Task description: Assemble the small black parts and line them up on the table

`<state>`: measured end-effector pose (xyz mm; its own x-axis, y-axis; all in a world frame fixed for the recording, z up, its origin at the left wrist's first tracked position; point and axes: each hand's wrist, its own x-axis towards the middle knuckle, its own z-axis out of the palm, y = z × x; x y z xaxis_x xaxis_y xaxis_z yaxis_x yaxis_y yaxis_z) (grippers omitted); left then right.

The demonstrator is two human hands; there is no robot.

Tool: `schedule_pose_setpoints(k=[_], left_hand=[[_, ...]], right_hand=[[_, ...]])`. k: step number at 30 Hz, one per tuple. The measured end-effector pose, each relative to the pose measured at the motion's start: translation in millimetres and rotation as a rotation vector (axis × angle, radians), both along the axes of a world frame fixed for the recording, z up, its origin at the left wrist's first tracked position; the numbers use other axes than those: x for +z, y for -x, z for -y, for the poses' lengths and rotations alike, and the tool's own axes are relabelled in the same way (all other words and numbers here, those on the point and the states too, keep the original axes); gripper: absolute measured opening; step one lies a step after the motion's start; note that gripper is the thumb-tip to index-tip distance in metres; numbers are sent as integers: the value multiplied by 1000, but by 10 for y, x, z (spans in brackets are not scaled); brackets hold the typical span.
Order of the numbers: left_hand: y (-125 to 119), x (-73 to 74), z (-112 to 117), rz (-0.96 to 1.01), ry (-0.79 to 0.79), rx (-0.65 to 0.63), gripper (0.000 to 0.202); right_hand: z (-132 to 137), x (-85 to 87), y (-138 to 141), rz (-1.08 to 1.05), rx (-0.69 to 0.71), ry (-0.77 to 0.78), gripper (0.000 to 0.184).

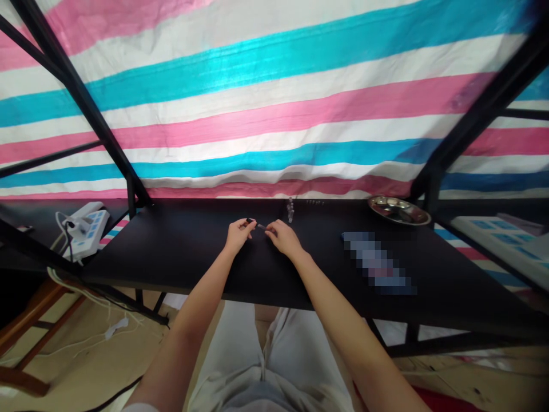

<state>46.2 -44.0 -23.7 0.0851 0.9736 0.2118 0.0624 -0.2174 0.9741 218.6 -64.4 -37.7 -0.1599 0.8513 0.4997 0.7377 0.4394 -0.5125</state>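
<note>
Over the middle of the black table [184,252], my left hand [239,234] pinches a small black piece [249,220] between thumb and fingers. Close beside it, my right hand [283,236] grips a small, thin, greyish clear piece [261,227] that points toward the left hand. The two pieces look apart, though they are too small to tell their kind. Just beyond the right hand lies a short line of small clear pieces [290,210]. A row of tiny pieces [315,202] sits farther back to the right.
A round shiny metal dish [398,212] stands at the back right. Nearer me is a blurred-out flat blue object [377,263]. Black metal posts [115,154] rise at both sides, with a striped sheet [257,114] behind. Power strips [88,232] with cables lie at left.
</note>
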Motion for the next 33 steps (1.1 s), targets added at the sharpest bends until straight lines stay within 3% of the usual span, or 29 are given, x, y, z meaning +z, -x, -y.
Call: schedule_pose_setpoints(k=[4, 8, 12, 19, 27, 33], left_hand=[[30, -25, -41, -9, -60, 162, 25], [-78, -18, -39, -231, -152, 100, 14], [-343, 30, -65, -509, -158, 55, 13], [-728, 48, -160, -861, -82, 129, 23], [-872, 13, -185, -920, -118, 220, 25], [-888, 5, -191, -962, -93, 213, 26]], right_hand=[[-61, -36, -165, -22, -210, -20, 7], [-114, -69, -306, -137, -410, 28, 6], [-102, -8, -352, -135, -531, 194, 11], [-80, 77, -357, -50, -595, 357, 20], [-112, 50, -367, 32, -600, 382, 21], [-122, 45, -376, 33, -599, 388, 21]])
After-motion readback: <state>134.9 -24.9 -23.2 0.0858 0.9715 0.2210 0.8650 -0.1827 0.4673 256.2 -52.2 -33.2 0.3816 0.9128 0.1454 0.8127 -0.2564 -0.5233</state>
